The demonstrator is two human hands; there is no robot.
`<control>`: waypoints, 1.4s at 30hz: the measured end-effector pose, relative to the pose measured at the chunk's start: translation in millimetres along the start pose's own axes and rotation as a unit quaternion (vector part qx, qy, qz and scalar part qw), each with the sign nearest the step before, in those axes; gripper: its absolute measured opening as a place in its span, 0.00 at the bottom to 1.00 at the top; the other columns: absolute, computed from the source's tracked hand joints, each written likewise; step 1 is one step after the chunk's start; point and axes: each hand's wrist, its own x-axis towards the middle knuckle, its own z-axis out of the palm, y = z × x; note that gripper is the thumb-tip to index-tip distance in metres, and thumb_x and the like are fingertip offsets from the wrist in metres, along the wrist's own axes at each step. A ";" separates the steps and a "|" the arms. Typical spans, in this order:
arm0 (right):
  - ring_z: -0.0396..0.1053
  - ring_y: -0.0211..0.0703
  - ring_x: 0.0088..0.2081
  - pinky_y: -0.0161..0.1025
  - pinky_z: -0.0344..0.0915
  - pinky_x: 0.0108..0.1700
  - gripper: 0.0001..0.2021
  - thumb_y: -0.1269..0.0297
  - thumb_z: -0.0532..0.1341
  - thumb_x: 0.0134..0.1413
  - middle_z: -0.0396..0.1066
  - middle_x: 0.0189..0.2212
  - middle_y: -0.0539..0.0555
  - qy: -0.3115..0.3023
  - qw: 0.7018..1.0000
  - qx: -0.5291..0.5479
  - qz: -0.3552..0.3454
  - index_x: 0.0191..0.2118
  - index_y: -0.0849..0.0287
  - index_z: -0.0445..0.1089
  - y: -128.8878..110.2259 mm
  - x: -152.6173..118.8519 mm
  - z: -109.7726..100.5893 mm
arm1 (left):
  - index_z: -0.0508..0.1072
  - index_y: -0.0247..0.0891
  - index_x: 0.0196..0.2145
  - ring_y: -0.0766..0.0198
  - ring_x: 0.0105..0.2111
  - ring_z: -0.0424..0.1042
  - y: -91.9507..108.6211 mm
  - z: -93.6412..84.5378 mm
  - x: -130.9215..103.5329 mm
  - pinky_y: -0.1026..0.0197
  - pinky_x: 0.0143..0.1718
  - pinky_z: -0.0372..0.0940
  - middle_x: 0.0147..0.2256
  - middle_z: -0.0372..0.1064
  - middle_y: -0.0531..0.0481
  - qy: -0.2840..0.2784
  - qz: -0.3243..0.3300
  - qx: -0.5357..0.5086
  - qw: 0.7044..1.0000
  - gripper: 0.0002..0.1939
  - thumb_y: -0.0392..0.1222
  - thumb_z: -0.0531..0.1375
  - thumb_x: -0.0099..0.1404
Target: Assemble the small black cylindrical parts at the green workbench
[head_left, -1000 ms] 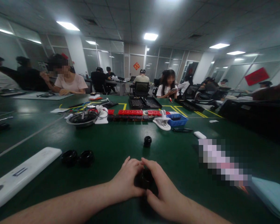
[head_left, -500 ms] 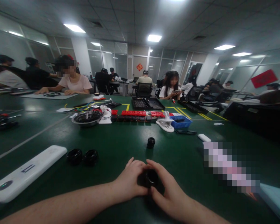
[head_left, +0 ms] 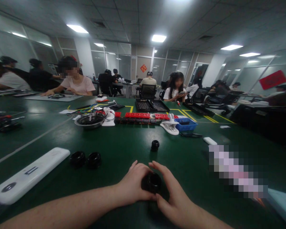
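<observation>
At the far left of the green desk [head_left: 54, 140], a long white device [head_left: 30, 175] lies slantwise, one end toward the camera. Just right of it sit two black ring parts, one [head_left: 77, 159] nearly touching the other [head_left: 94, 160]; beyond them a shallow metal bowl [head_left: 90, 127] holds dark pieces in a tangle of cables. Next comes the left hand [head_left: 134, 183], reaching in low from the left, its fingers grasping a black fitting [head_left: 154, 182] just above or on the desk, midway between both palms. The fitting's round open end faces up and toward the right hand; shadow hides its long axis. Beyond it a smaller black part [head_left: 155, 145] stands upright. The right hand [head_left: 170, 190] curves around from the right, thumb and fingers well apart; I cannot tell whether they press the fitting. Farther right, a blue bin [head_left: 187, 128] holds something dark.
</observation>
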 end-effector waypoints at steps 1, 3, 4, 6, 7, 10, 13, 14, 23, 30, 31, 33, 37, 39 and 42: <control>0.54 0.52 0.56 0.52 0.53 0.55 0.34 0.76 0.55 0.42 0.54 0.55 0.60 0.010 1.000 -0.006 0.004 0.58 0.56 0.44 -0.5 0.2 -0.9 | 0.66 0.39 0.41 0.53 0.45 0.62 0.1 -0.2 0.1 0.40 0.55 0.38 0.40 0.65 0.48 -0.002 0.002 0.002 1.000 0.27 0.47 0.67 0.43; 0.55 0.54 0.54 0.54 0.54 0.54 0.33 0.73 0.58 0.43 0.55 0.53 0.61 0.035 0.999 -0.022 0.033 0.56 0.57 0.45 -0.3 2.3 -1.4 | 0.67 0.39 0.38 0.53 0.45 0.62 0.3 -0.8 0.2 0.41 0.55 0.38 0.40 0.65 0.49 -0.007 0.013 0.009 1.000 0.23 0.47 0.67 0.44; 0.56 0.54 0.53 0.54 0.55 0.53 0.33 0.71 0.59 0.42 0.56 0.51 0.61 0.044 0.997 -0.029 0.051 0.56 0.57 0.47 0.4 3.9 -0.9 | 0.67 0.39 0.38 0.53 0.45 0.62 0.4 -1.1 0.3 0.41 0.55 0.38 0.40 0.65 0.49 -0.008 0.018 0.012 1.000 0.22 0.46 0.66 0.44; 0.59 0.54 0.50 0.54 0.57 0.52 0.34 0.69 0.62 0.40 0.59 0.48 0.60 0.049 0.995 -0.035 0.085 0.54 0.58 0.49 2.5 6.7 1.4 | 0.68 0.40 0.37 0.53 0.45 0.62 1.0 -1.7 0.4 0.41 0.55 0.38 0.41 0.65 0.49 -0.011 0.023 0.016 1.000 0.22 0.46 0.66 0.44; 0.61 0.53 0.48 0.53 0.58 0.51 0.34 0.69 0.63 0.39 0.60 0.46 0.59 0.047 0.994 -0.036 0.097 0.54 0.58 0.50 3.6 7.6 2.8 | 0.68 0.39 0.37 0.53 0.45 0.62 1.5 -2.0 0.4 0.41 0.55 0.38 0.41 0.65 0.48 -0.013 0.022 0.017 1.000 0.22 0.46 0.66 0.44; 0.62 0.50 0.47 0.51 0.59 0.51 0.32 0.73 0.61 0.39 0.62 0.44 0.57 0.028 0.994 -0.025 0.107 0.54 0.56 0.52 5.5 6.5 5.2 | 0.67 0.39 0.39 0.53 0.46 0.61 3.4 -2.9 0.1 0.41 0.56 0.37 0.42 0.65 0.47 -0.021 0.016 0.016 1.000 0.23 0.44 0.66 0.44; 0.59 0.49 0.52 0.51 0.56 0.54 0.33 0.77 0.56 0.42 0.60 0.50 0.58 0.003 0.998 -0.001 0.061 0.56 0.55 0.48 4.2 2.1 3.7 | 0.66 0.40 0.43 0.53 0.47 0.61 4.0 -3.2 -0.1 0.40 0.56 0.36 0.43 0.64 0.46 -0.020 0.009 0.012 1.000 0.26 0.43 0.66 0.44; 0.57 0.50 0.54 0.52 0.54 0.55 0.34 0.77 0.55 0.42 0.57 0.53 0.59 -0.001 0.999 0.004 0.040 0.58 0.55 0.45 3.4 0.9 2.9 | 0.66 0.40 0.43 0.53 0.47 0.61 3.5 -3.0 0.0 0.40 0.56 0.36 0.43 0.65 0.46 -0.020 0.008 0.012 1.000 0.27 0.44 0.66 0.44; 0.63 0.51 0.47 0.51 0.59 0.50 0.32 0.72 0.62 0.40 0.62 0.44 0.57 0.045 0.993 -0.029 0.110 0.54 0.57 0.51 5.5 4.4 7.2 | 0.68 0.40 0.38 0.53 0.46 0.62 1.8 -2.3 0.3 0.42 0.56 0.37 0.41 0.65 0.48 -0.017 0.013 0.017 1.000 0.22 0.44 0.66 0.44; 0.59 0.50 0.52 0.51 0.56 0.54 0.33 0.76 0.56 0.42 0.59 0.51 0.59 0.018 0.999 -0.008 0.026 0.57 0.55 0.46 -0.1 2.4 2.4 | 0.66 0.39 0.43 0.52 0.46 0.61 1.2 -1.2 0.1 0.41 0.56 0.37 0.43 0.64 0.46 -0.016 0.004 0.019 1.000 0.27 0.44 0.65 0.43; 0.57 0.52 0.53 0.52 0.55 0.54 0.34 0.75 0.57 0.42 0.57 0.52 0.60 0.015 0.999 -0.012 0.027 0.57 0.56 0.45 -1.2 2.7 2.1 | 0.67 0.39 0.42 0.52 0.47 0.61 0.7 -1.1 0.4 0.42 0.56 0.37 0.43 0.64 0.47 -0.018 0.009 0.022 1.000 0.26 0.45 0.66 0.43; 0.55 0.55 0.54 0.54 0.54 0.55 0.35 0.71 0.60 0.42 0.55 0.54 0.62 0.017 0.999 -0.021 0.046 0.57 0.57 0.46 -1.9 3.9 2.7 | 0.68 0.40 0.40 0.53 0.47 0.61 0.5 -1.3 0.7 0.42 0.56 0.36 0.43 0.64 0.47 -0.021 0.018 0.027 0.999 0.24 0.46 0.66 0.44; 0.60 0.54 0.50 0.53 0.58 0.52 0.34 0.70 0.63 0.38 0.61 0.47 0.60 0.020 0.992 -0.019 0.122 0.54 0.58 0.51 2.6 7.3 6.6 | 0.69 0.40 0.37 0.54 0.45 0.62 2.5 -1.7 0.5 0.43 0.56 0.38 0.41 0.65 0.49 -0.019 0.015 0.027 0.999 0.22 0.45 0.66 0.43; 0.63 0.51 0.47 0.51 0.59 0.51 0.32 0.73 0.61 0.39 0.62 0.45 0.58 0.011 0.992 -0.010 0.128 0.53 0.57 0.52 6.1 7.8 7.2 | 0.69 0.40 0.37 0.55 0.44 0.62 3.3 -1.4 0.3 0.43 0.56 0.39 0.40 0.65 0.49 -0.016 0.015 0.028 0.999 0.21 0.44 0.66 0.43; 0.62 0.50 0.49 0.50 0.58 0.52 0.34 0.77 0.56 0.38 0.62 0.47 0.58 -0.010 0.998 0.006 0.068 0.55 0.56 0.49 7.5 6.4 4.3 | 0.68 0.42 0.40 0.55 0.44 0.62 3.5 -1.4 0.1 0.43 0.56 0.39 0.41 0.65 0.49 -0.016 0.013 0.030 0.999 0.23 0.43 0.65 0.44</control>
